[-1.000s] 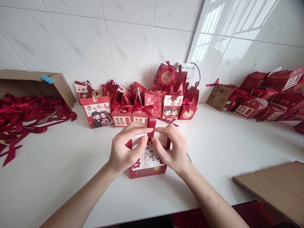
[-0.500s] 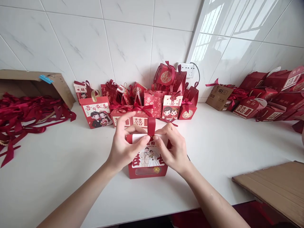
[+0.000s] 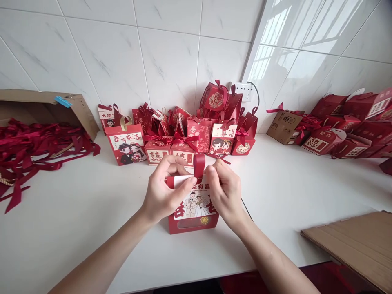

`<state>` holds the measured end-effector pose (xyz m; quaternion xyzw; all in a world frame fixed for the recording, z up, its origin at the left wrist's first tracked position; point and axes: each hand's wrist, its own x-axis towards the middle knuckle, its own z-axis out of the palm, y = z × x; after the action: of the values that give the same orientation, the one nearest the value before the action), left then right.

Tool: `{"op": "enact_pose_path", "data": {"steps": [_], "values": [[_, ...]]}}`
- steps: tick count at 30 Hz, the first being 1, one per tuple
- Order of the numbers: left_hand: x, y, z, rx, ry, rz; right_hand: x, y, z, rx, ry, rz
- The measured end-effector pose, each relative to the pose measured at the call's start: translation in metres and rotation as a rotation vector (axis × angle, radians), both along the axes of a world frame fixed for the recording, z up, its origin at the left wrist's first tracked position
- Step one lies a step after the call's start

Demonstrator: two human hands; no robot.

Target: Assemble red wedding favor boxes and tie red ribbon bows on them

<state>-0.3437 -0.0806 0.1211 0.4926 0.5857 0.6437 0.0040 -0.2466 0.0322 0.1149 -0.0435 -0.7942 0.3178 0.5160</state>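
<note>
A red gift box (image 3: 196,204) with a printed bride and groom stands upright near the middle of the white table. From its top edge rises a loop of dark red ribbon (image 3: 199,165). My left hand (image 3: 170,185) pinches the box's top left edge beside the loop, thumb in front and fingers behind. On the other side, my right hand (image 3: 225,190) has its fingers curled against the thumb at the loop's right. What lies between those fingers is hidden.
Several red gift boxes (image 3: 128,149) line the tiled wall. At the left, a cardboard box (image 3: 87,118) spills red ribbons (image 3: 45,143). More red boxes (image 3: 323,141) are piled at the right, and flat cardboard (image 3: 352,245) juts over the front right edge.
My right hand has lifted its thumb from the box front at the loop's base and closed into a curled pinch. My left hand still holds the top edge. The view has shifted slightly.
</note>
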Motion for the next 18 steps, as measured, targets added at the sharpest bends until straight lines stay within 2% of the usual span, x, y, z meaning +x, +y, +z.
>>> {"op": "enact_pose_path", "data": {"steps": [18], "values": [[0.0,-0.0006,-0.0004,-0.008,0.016,-0.016,0.0044,0.0054,-0.0012,0.03,-0.019,0.068]]}}
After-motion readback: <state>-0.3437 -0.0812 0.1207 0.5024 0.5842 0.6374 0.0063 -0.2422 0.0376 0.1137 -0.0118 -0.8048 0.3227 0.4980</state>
